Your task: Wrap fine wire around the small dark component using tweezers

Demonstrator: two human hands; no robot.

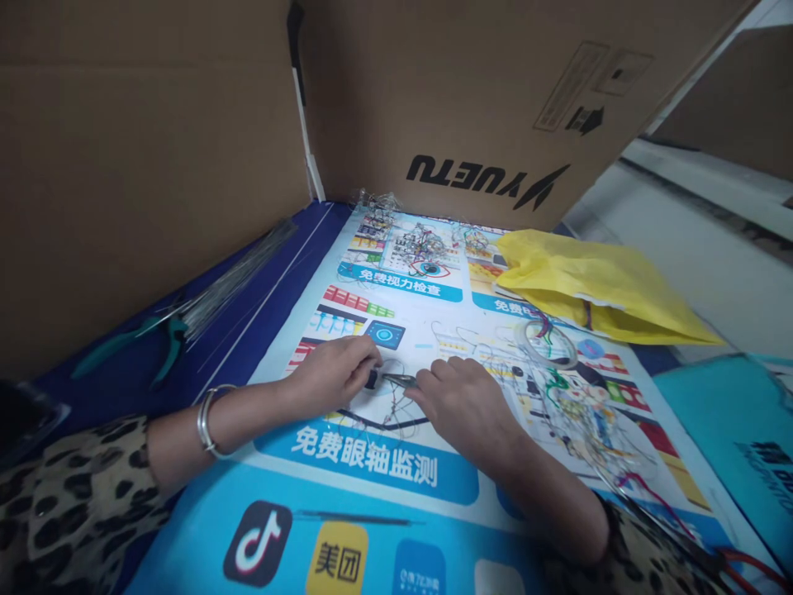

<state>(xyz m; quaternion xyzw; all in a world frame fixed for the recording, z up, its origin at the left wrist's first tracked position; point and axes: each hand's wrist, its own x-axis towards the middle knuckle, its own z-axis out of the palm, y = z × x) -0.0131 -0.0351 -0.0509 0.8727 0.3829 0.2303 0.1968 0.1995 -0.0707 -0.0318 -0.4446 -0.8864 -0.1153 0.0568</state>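
Note:
Over the middle of the printed mat (365,487), my left hand (334,373) has its fingers pinched together near a thin looped wire (396,406); what lies between the fingertips is too small to name. My right hand (464,405) is closed around a small metal tool with a pointed tip (400,379). The tool's tip points left, towards my left fingertips. Thin wire loops spread on the mat below and between both hands.
Cardboard walls (434,99) stand behind and left. Green-handled pliers (167,351) lie beside a bundle of wires (232,285). Right are a yellow bag (588,277), a tape roll (548,345), tangled wires (576,413) and red-handled scissors (724,562).

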